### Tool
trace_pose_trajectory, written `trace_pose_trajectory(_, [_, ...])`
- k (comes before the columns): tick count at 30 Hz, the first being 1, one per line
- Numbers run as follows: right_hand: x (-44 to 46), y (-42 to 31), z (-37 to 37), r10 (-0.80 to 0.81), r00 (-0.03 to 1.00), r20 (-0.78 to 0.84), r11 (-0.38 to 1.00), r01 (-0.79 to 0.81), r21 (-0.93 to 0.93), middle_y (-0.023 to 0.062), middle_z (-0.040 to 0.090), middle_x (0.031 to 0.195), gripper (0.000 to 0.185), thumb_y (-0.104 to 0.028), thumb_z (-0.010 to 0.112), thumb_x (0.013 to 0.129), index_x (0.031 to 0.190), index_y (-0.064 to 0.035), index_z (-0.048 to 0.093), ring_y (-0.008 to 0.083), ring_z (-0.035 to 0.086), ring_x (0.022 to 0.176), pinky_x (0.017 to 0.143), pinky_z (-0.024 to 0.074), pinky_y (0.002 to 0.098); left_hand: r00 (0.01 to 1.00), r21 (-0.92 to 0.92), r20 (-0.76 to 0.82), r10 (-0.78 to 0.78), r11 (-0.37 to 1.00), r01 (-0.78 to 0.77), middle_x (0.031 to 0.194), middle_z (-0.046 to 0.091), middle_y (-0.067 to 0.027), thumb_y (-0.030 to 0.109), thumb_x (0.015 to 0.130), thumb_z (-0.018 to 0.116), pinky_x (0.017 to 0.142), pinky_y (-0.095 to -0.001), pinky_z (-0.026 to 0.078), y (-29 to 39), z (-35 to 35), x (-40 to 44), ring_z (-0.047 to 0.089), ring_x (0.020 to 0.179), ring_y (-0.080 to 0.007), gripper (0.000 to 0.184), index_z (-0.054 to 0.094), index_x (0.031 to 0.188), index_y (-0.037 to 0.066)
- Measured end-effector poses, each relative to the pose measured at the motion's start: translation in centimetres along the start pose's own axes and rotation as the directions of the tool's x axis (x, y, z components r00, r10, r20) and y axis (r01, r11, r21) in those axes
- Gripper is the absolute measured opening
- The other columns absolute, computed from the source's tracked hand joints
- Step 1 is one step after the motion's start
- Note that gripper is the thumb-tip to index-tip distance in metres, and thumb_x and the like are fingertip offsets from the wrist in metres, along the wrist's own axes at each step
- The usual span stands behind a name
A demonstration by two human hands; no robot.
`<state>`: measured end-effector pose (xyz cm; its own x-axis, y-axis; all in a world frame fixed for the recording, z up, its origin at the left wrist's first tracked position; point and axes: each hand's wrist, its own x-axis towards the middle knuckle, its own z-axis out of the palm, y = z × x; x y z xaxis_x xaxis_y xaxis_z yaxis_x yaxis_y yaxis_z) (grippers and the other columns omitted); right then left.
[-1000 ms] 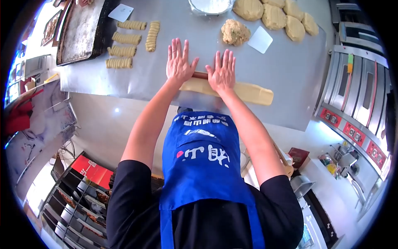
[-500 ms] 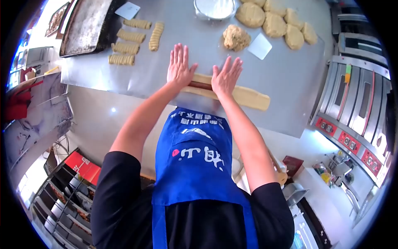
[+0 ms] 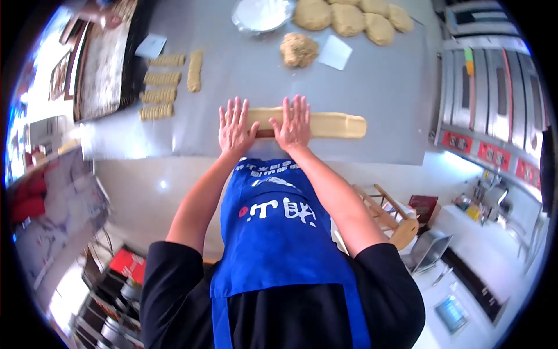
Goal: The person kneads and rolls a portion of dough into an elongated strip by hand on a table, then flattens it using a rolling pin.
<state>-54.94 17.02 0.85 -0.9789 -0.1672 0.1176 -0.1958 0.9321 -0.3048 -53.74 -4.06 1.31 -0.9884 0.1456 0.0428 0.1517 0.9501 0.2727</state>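
Observation:
A long flat strip of pale dough (image 3: 337, 125) lies crosswise on the metal table near its front edge. Across its left part, both palms press down flat with fingers stretched out and pointing away from me. My left hand (image 3: 235, 129) is at the strip's left end. Just to its right, my right hand (image 3: 293, 127) rests over the strip's middle. Between the hands shows a short piece of a brown rod (image 3: 265, 134), which looks like a rolling pin; the rest of it is hidden beneath the palms.
Ridged dough pieces (image 3: 161, 78) lie at left beside a dark baking tray (image 3: 100, 75), where another person's hand (image 3: 110, 20) shows. Behind are a crumbly lump (image 3: 299, 50), a white scraper (image 3: 335, 52), a bowl (image 3: 261, 14) and dough balls (image 3: 349, 20). Ovens (image 3: 494, 93) stand at right.
My hands have come back nearer to me along with the brown rod. The view has shifted, and another person's hand has appeared over the tray at upper left.

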Motion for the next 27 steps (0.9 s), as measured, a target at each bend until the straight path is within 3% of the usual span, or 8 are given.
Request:
trace_pose_trajectory(6, [-2.3,0.9,-1.7,-0.140,0.990,-0.022,0.979,0.142,0.146,0.0256,0.043,0.167,0.091,-0.069,0.054,0.102,0.161,-0.0007,0.044,0.0431,0.034,0.159,0.131,0.0246,0.0569,0.928,-0.156,0.064,0.367,0.922,-0.354,0.167,0.047,-0.0181,0.050,0.095,0.074,0.133,-0.0574,0.024,-1.2,-1.8,-2.0,0.038,0.159,-0.0379,0.074,0.056,0.157,0.013])
trace_pose_trajectory(8, [-4.1,0.8,-2.5,-0.122,0.992,-0.024,0.977,0.124,0.176,0.0231,0.046,0.166,0.084,-0.059,0.068,0.098,0.156,-0.0010,0.050,0.0408,0.039,0.158,0.129,0.0295,0.0560,0.910,-0.159,-0.009,0.416,0.897,-0.412,0.158,0.057,-0.0169,0.033,0.094,0.077,0.131,-0.0565,0.030,-1.5,-1.2,-2.8,0.045,0.154,-0.0384,0.060,0.064,0.147,0.009])
trace_pose_trajectory(11, [-5.4,2.6,-1.3,-0.258,0.963,-0.083,0.951,0.268,0.157,0.0195,0.060,0.152,0.048,-0.012,0.081,0.077,0.124,-0.0045,0.071,0.0386,0.051,0.149,0.124,0.0383,0.0536,0.889,-0.202,-0.005,0.458,0.870,-0.449,0.147,0.066,-0.0159,0.017,0.090,0.078,0.128,-0.0558,0.036,-1.9,0.5,-3.7,0.051,0.150,-0.0395,0.047,0.069,0.135,0.005])
trace_pose_trajectory(14, [-6.8,5.1,-3.8,-0.178,0.966,-0.190,0.950,0.219,0.221,0.0168,0.072,0.132,0.023,-0.007,0.066,0.088,0.109,-0.0041,0.074,0.0373,0.062,0.136,0.118,0.0449,0.0537,0.886,-0.269,-0.053,0.460,0.848,-0.457,0.132,0.075,-0.0148,0.014,0.088,0.079,0.117,-0.0492,0.050,2.5,-0.5,-3.4,0.066,0.134,-0.0362,0.040,0.071,0.126,0.003])
trace_pose_trajectory(16, [-7.1,8.5,-6.8,-0.155,0.964,-0.214,0.959,0.199,0.201,0.0128,0.075,0.125,0.026,-0.004,0.074,0.080,0.107,-0.0056,0.075,0.0342,0.066,0.131,0.115,0.0469,0.0524,0.911,-0.340,-0.098,0.400,0.847,-0.408,0.123,0.078,-0.0135,0.018,0.087,0.082,0.105,-0.0456,0.056,7.0,-0.8,-1.9,0.073,0.117,-0.0334,0.040,0.073,0.125,0.006])
trace_pose_trajectory(22, [-6.7,20.4,-11.8,-0.113,0.976,-0.184,0.967,0.151,0.208,0.0134,0.074,0.131,0.040,-0.014,0.087,0.078,0.115,-0.0079,0.074,0.0346,0.064,0.134,0.116,0.0452,0.0515,0.923,-0.313,-0.105,0.369,0.869,-0.383,0.135,0.074,-0.0164,0.033,0.088,0.085,0.113,-0.0469,0.051,17.7,2.1,3.2,0.067,0.130,-0.0365,0.056,0.070,0.134,0.004])
trace_pose_trajectory(25, [-6.5,22.7,-11.7,-0.070,0.998,0.002,0.980,0.069,0.189,0.0241,0.045,0.167,0.074,-0.045,0.073,0.098,0.158,-0.0083,0.051,0.0432,0.035,0.159,0.131,0.0284,0.0557,0.964,-0.203,-0.043,0.262,0.942,-0.266,0.166,0.042,-0.0312,0.050,0.099,0.069,0.133,-0.0561,0.023,19.7,5.4,3.4,0.033,0.159,-0.0467,0.088,0.041,0.160,-0.007])
trace_pose_trajectory(27, [-5.8,23.0,-10.0,-0.031,0.999,0.019,0.991,0.028,0.130,0.0251,0.039,0.170,0.079,-0.054,0.064,0.101,0.163,-0.0073,0.045,0.0429,0.029,0.161,0.133,0.0228,0.0559,0.981,-0.070,0.018,0.193,0.979,-0.191,0.169,0.035,-0.0327,0.051,0.100,0.065,0.134,-0.0579,0.017,20.5,6.4,4.2,0.026,0.161,-0.0478,0.089,0.038,0.162,-0.008])
